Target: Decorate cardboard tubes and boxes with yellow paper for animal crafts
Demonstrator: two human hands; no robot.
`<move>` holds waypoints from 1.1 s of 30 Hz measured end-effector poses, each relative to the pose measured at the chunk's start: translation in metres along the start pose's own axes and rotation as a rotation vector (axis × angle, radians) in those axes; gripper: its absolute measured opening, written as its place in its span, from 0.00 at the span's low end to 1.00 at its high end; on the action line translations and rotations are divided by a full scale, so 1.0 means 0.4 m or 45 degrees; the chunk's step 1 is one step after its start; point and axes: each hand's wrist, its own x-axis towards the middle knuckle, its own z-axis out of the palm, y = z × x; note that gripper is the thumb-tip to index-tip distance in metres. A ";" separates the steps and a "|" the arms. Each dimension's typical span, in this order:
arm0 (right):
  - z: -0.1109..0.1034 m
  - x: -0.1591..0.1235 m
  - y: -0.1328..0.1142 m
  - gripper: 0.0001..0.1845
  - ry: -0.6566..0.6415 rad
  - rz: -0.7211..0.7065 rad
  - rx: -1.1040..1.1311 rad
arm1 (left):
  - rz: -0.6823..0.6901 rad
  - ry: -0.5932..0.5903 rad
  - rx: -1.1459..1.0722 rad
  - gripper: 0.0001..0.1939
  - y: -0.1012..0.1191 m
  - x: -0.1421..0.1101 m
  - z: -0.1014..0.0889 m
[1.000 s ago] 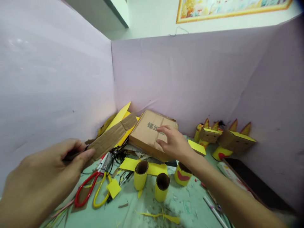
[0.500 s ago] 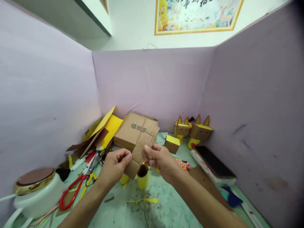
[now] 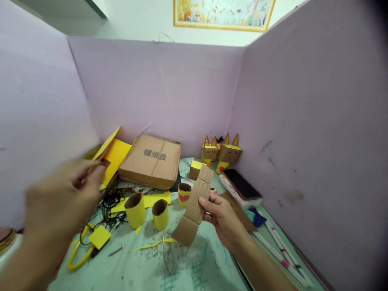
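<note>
A creased strip of brown cardboard (image 3: 197,198) is pinched in my right hand (image 3: 222,218), thumb in front, held tilted above the table. My left hand (image 3: 66,194) is off to the left, smeared by motion. Its thumb and index finger curl together; what they hold, if anything, I cannot make out. Behind and beside the strip stand a yellow tube with a red heart (image 3: 183,195), a plain yellow tube (image 3: 160,215) and a larger yellow tube (image 3: 135,211). A small box with a yellow top (image 3: 195,169) is partly hidden behind the strip.
A flat cardboard box (image 3: 151,161) lies at the back, beside yellow card (image 3: 117,155). Two horned cardboard figures (image 3: 229,153) stand in the far right corner. Nearer are a phone (image 3: 241,184) and white pens (image 3: 285,250). Tangled black cord (image 3: 110,204) lies left. Lilac panels (image 3: 157,89) enclose the table.
My left hand has let go of the cardboard strip and swung left. My right hand keeps the strip, now turned more upright. The view has shifted right, showing the tubes more fully.
</note>
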 end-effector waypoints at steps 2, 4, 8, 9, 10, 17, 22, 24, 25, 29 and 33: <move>-0.023 -0.023 0.018 0.15 -0.004 0.026 0.037 | 0.183 -0.240 -0.019 0.11 0.035 -0.123 0.087; -0.040 -0.049 0.041 0.15 -0.001 0.051 0.052 | 0.085 -0.778 -0.180 0.13 0.054 -0.235 0.172; -0.061 -0.106 0.086 0.16 -0.021 0.056 -0.025 | -0.154 -1.250 -0.580 0.17 0.028 -0.367 0.285; -0.067 -0.120 0.092 0.17 -0.033 0.049 -0.041 | -0.197 -1.254 -0.634 0.18 0.012 -0.381 0.300; -0.076 -0.133 0.095 0.17 -0.027 0.045 -0.056 | -0.243 -1.235 -0.670 0.18 -0.004 -0.388 0.312; -0.265 -0.241 0.033 0.08 0.793 -0.261 -0.906 | -0.542 -1.048 -0.731 0.20 -0.056 -0.375 0.335; -0.410 -0.239 -0.034 0.17 0.988 -0.333 -1.574 | -0.555 -1.122 -0.739 0.22 -0.036 -0.398 0.331; -0.430 -0.195 -0.052 0.20 0.810 -0.320 -1.836 | -0.597 -1.146 -0.782 0.23 -0.035 -0.403 0.334; -0.433 -0.169 -0.059 0.19 0.733 -0.318 -1.903 | -0.630 -1.150 -0.817 0.23 -0.036 -0.405 0.336; -0.428 -0.083 -0.066 0.22 0.319 -0.287 -2.059 | -0.768 -1.161 -1.014 0.20 -0.045 -0.404 0.339; -0.441 -0.053 -0.054 0.26 0.071 -0.219 -2.146 | -0.864 -1.149 -1.139 0.17 -0.041 -0.402 0.332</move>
